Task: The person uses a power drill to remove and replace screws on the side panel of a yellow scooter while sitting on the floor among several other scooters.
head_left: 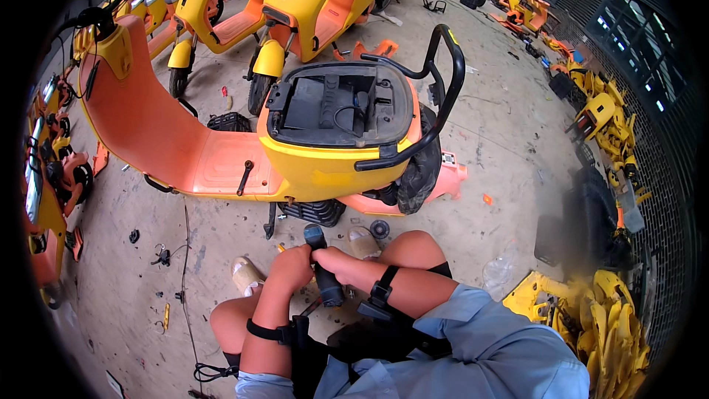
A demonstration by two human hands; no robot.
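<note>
Floor (502, 125), hands (295, 266) (330, 258) (on dark tool (329, 290))

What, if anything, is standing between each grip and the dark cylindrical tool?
Nothing visible: the right grip is closed around the dark cylindrical tool; the left grip is right beside it, though its contact is hard to tell.

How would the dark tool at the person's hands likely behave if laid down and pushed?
The dark tool is probably stiff: its thick body looks straight. Its rounded side might let it roll, and its bulk suggests some heft.
</note>
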